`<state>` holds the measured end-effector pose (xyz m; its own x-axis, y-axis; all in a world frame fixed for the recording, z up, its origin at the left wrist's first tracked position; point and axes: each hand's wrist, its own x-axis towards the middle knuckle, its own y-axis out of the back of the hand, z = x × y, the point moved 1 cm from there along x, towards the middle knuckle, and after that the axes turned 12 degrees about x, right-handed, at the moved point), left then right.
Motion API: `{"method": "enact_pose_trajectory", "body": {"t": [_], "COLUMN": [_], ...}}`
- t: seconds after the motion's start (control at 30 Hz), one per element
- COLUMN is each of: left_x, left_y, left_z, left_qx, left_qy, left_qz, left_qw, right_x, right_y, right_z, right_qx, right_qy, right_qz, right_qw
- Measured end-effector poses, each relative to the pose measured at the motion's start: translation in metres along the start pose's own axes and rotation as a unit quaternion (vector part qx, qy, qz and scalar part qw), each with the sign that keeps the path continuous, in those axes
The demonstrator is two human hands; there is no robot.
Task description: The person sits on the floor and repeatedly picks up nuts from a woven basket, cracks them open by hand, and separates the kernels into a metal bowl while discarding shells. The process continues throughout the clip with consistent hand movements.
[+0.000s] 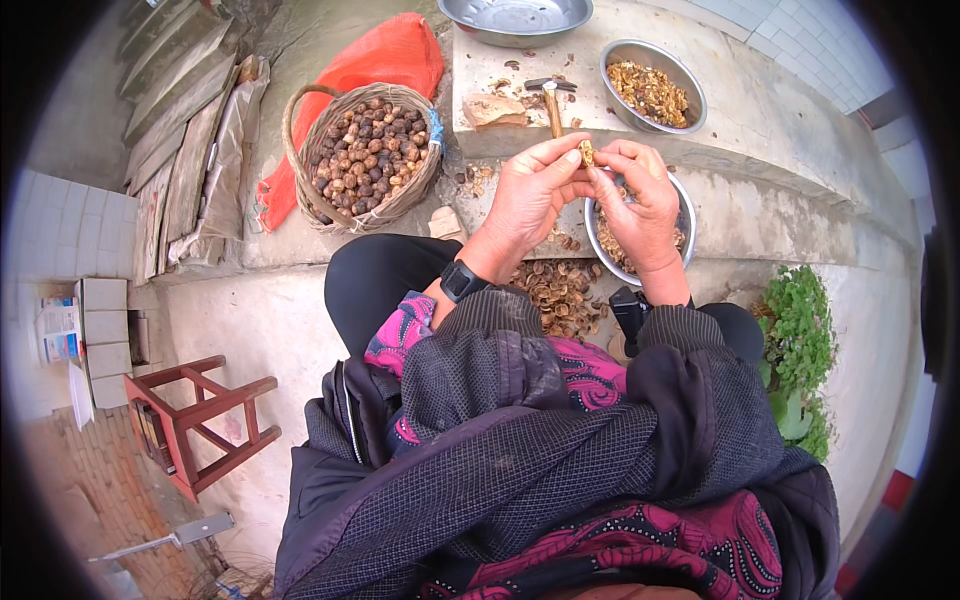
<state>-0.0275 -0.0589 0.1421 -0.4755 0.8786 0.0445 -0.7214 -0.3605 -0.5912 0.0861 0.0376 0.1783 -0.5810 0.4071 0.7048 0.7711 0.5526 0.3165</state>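
Note:
Between the fingertips of both hands is a small piece of walnut [586, 153]. My left hand [534, 180] pinches it from one side with thumb and forefinger. From the other side my right hand [634, 202] grips it with bent fingers. Partly hidden beneath the right hand, a metal bowl [688, 217] holds brown pieces that look like shells. Just beyond the left hand a hammer [553, 109] lies on the concrete step, its handle pointing towards me. A rough block [495, 111] sits left of the hammer.
A wicker basket [405, 214] full of whole walnuts stands left, against a red mesh sack [390, 56]. Walnut kernels fill a steel bowl [697, 112] on the step [750, 120]. Another basin [517, 19] is behind. Shells [562, 296] lie between my legs; a wooden stool [202, 420] lies tipped over.

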Motion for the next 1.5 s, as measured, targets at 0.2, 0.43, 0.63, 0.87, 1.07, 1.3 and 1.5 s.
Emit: {"method": "enact_pose_trajectory", "body": {"t": [0.2, 0.43, 0.63, 0.87, 1.07, 1.3, 1.5], "left_x": [0.000, 0.000, -0.002, -0.001, 0.000, 0.002, 0.000], "left_y": [-0.005, -0.011, -0.009, -0.008, -0.007, -0.004, -0.001], "left_z": [-0.001, -0.001, -0.001, -0.003, -0.004, -0.008, -0.006], "left_qx": [0.032, 0.080, 0.082, 0.087, 0.008, -0.040, -0.004], "left_qy": [-0.015, -0.018, -0.038, -0.052, -0.052, -0.034, -0.003], "left_qz": [0.004, 0.015, 0.000, 0.020, 0.013, 0.022, 0.042], "left_qw": [0.999, 0.997, 0.996, 0.995, 0.999, 0.998, 0.999], "right_x": [-0.002, -0.001, -0.002, -0.005, -0.003, -0.008, -0.011], "right_y": [0.003, 0.005, 0.004, -0.002, 0.003, 0.004, 0.008], "right_z": [0.004, 0.004, 0.001, -0.001, 0.005, 0.016, 0.031], "right_qx": [0.034, 0.044, 0.067, 0.046, 0.097, 0.317, 0.479], "right_qy": [-0.047, -0.085, -0.122, -0.113, -0.089, -0.250, -0.364], "right_qz": [0.024, 0.022, 0.019, 0.011, 0.029, 0.077, 0.080], "right_qw": [0.998, 0.995, 0.990, 0.992, 0.991, 0.911, 0.795]}}
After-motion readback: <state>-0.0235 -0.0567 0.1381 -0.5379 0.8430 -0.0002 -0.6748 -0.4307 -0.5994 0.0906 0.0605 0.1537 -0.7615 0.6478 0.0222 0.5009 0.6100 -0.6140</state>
